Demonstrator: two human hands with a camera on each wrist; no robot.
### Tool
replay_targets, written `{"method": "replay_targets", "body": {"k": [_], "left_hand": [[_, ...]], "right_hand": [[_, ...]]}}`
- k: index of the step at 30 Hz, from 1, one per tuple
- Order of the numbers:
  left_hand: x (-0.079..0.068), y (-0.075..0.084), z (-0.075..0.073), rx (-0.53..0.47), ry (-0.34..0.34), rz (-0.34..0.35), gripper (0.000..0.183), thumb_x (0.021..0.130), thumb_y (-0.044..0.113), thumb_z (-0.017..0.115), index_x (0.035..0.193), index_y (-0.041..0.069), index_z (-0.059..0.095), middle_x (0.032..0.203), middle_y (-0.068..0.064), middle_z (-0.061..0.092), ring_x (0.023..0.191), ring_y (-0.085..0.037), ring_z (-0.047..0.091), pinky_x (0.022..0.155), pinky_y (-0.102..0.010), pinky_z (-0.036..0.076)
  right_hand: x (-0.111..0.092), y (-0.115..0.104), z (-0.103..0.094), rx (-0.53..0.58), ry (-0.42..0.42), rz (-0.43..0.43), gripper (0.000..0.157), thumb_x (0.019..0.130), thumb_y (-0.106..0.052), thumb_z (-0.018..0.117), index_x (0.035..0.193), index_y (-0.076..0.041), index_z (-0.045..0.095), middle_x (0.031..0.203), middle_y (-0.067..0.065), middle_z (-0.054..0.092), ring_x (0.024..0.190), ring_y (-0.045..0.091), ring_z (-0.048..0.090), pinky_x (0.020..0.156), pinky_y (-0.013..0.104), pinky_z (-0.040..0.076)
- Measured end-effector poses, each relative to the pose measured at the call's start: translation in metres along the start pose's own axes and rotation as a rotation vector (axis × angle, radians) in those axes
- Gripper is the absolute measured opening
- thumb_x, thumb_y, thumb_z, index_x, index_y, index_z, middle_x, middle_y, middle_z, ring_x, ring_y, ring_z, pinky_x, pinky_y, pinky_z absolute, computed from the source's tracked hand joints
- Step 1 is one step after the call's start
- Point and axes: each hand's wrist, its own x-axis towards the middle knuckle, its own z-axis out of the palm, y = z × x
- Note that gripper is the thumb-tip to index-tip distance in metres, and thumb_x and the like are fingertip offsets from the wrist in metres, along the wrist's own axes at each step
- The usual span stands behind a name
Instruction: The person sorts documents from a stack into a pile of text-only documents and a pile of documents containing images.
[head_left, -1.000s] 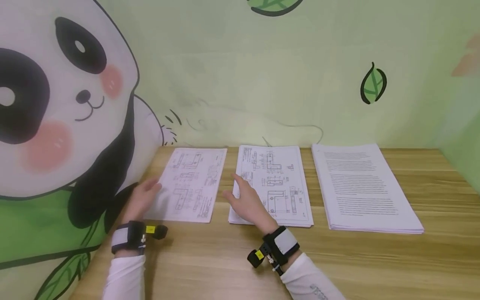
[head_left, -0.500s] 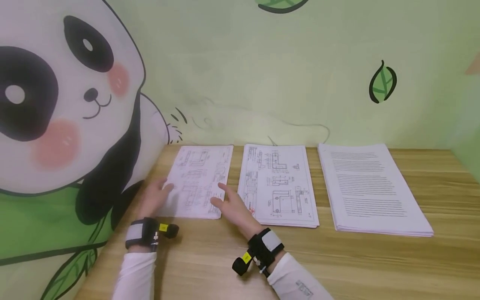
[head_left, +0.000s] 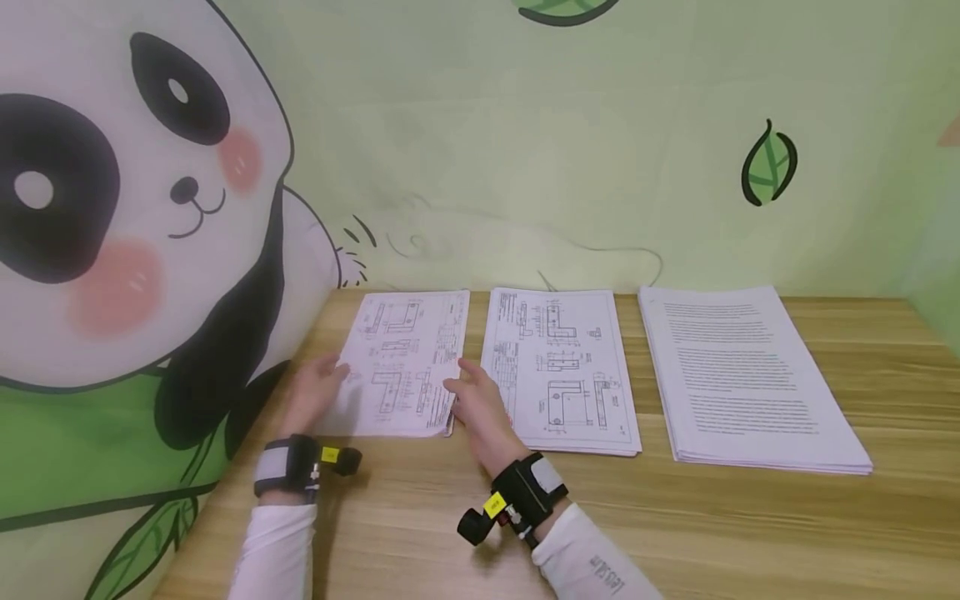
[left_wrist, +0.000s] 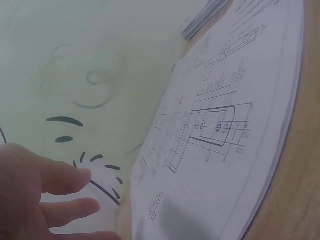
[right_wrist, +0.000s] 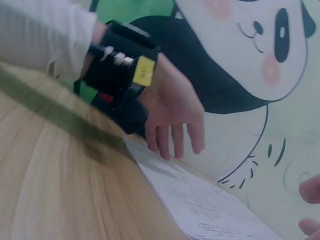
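A thin stack of printed technical drawings (head_left: pixel 397 350) lies at the left of the table. My left hand (head_left: pixel 311 392) is at its left edge, fingers loosely extended. In the left wrist view, this left hand (left_wrist: pixel 55 200) shows spread fingers beside the paper. My right hand (head_left: pixel 483 408) is at the stack's right edge, between it and a second stack of drawings (head_left: pixel 562 367). The right thumb and forefinger reach toward the edge with a gap between them. In the right wrist view, only right fingertips (right_wrist: pixel 311 192) show, while the left hand's fingers hang by the paper's far side.
A thicker pile of text pages (head_left: pixel 735 375) lies to the right on the wooden table (head_left: pixel 420 517). Behind the table stands a pale green wall (head_left: pixel 487 150) with a large painted panda (head_left: pixel 187 250) at left.
My right hand has moved left from the middle stack to the left stack's right edge. Lower sheets now show at that stack's near right corner. The left hand stays at the left edge.
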Motion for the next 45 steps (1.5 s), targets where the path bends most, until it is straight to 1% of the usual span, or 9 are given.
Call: {"method": "replay_targets", "body": {"k": [4, 9, 14, 21, 24, 30, 34, 40, 45], "left_hand": [[-0.002, -0.002, -0.002, -0.043, 0.021, -0.009, 0.059, 0.097, 0.034, 0.039, 0.146, 0.004, 0.027, 0.149, -0.024, 0.031, 0.134, -0.042, 0.031, 0.11, -0.06, 0.025], [-0.001, -0.006, -0.004, -0.126, 0.025, -0.044, 0.061, 0.096, 0.033, 0.042, 0.147, 0.006, 0.024, 0.152, -0.022, 0.027, 0.137, -0.04, 0.027, 0.112, -0.059, 0.021], [0.001, -0.013, -0.004, -0.118, 0.008, -0.029, 0.066, 0.095, 0.033, 0.045, 0.149, 0.008, 0.017, 0.153, -0.022, 0.024, 0.135, -0.041, 0.028, 0.112, -0.06, 0.021], [0.004, -0.018, -0.005, -0.063, -0.005, -0.031, 0.066, 0.093, 0.036, 0.049, 0.146, 0.006, 0.025, 0.135, -0.024, 0.044, 0.115, -0.037, 0.046, 0.095, -0.053, 0.04], [0.002, -0.013, -0.007, -0.051, -0.001, -0.026, 0.063, 0.093, 0.033, 0.049, 0.145, 0.004, 0.026, 0.131, -0.024, 0.046, 0.111, -0.037, 0.047, 0.093, -0.052, 0.042], [-0.005, 0.005, -0.012, -0.106, 0.018, 0.023, 0.062, 0.095, 0.029, 0.046, 0.147, 0.007, 0.023, 0.139, -0.023, 0.042, 0.118, -0.037, 0.043, 0.104, -0.057, 0.033], [-0.01, 0.015, -0.014, -0.177, -0.002, 0.026, 0.062, 0.093, 0.036, 0.049, 0.148, 0.017, 0.025, 0.133, -0.016, 0.048, 0.11, -0.033, 0.049, 0.091, -0.045, 0.043], [-0.016, 0.024, -0.013, -0.323, -0.109, 0.036, 0.065, 0.088, 0.042, 0.057, 0.145, 0.024, 0.03, 0.124, -0.011, 0.055, 0.101, -0.027, 0.059, 0.075, -0.032, 0.052], [-0.021, 0.032, -0.01, -0.342, -0.124, 0.067, 0.061, 0.088, 0.04, 0.058, 0.142, 0.022, 0.036, 0.121, -0.012, 0.058, 0.096, -0.027, 0.062, 0.071, -0.032, 0.054]], "right_hand": [[0.003, -0.002, -0.005, 0.114, -0.002, 0.057, 0.06, 0.089, -0.005, 0.051, 0.145, -0.005, 0.029, 0.14, 0.025, 0.043, 0.126, 0.032, 0.045, 0.108, 0.045, 0.038], [0.006, -0.002, -0.006, 0.115, -0.005, 0.099, 0.059, 0.089, -0.006, 0.052, 0.145, -0.009, 0.03, 0.136, 0.022, 0.047, 0.119, 0.03, 0.048, 0.096, 0.039, 0.043], [0.004, -0.003, -0.006, 0.089, -0.032, 0.101, 0.059, 0.091, -0.008, 0.05, 0.146, -0.009, 0.029, 0.139, 0.021, 0.045, 0.122, 0.031, 0.046, 0.101, 0.043, 0.041], [0.007, -0.001, -0.009, 0.052, -0.091, 0.091, 0.06, 0.093, -0.009, 0.048, 0.147, -0.006, 0.023, 0.14, 0.021, 0.045, 0.126, 0.032, 0.045, 0.105, 0.047, 0.039], [0.008, -0.002, -0.011, 0.011, -0.093, 0.083, 0.061, 0.092, -0.01, 0.049, 0.147, -0.006, 0.023, 0.139, 0.02, 0.046, 0.125, 0.031, 0.047, 0.105, 0.046, 0.04], [0.01, -0.011, -0.019, -0.09, -0.071, 0.048, 0.062, 0.092, -0.013, 0.05, 0.147, -0.007, 0.023, 0.146, 0.019, 0.036, 0.13, 0.026, 0.042, 0.109, 0.046, 0.036], [0.012, -0.018, -0.026, -0.108, -0.056, 0.044, 0.066, 0.091, -0.017, 0.053, 0.148, -0.011, 0.021, 0.15, 0.018, 0.031, 0.134, 0.025, 0.037, 0.112, 0.046, 0.033], [0.015, -0.02, -0.036, -0.025, -0.085, 0.045, 0.066, 0.089, -0.023, 0.059, 0.146, -0.018, 0.027, 0.137, 0.007, 0.05, 0.124, 0.02, 0.049, 0.11, 0.041, 0.035], [0.015, -0.019, -0.039, 0.002, -0.119, 0.044, 0.046, 0.091, -0.017, 0.055, 0.135, -0.024, 0.043, 0.126, 0.002, 0.059, 0.115, 0.019, 0.058, 0.101, 0.039, 0.043]]}}
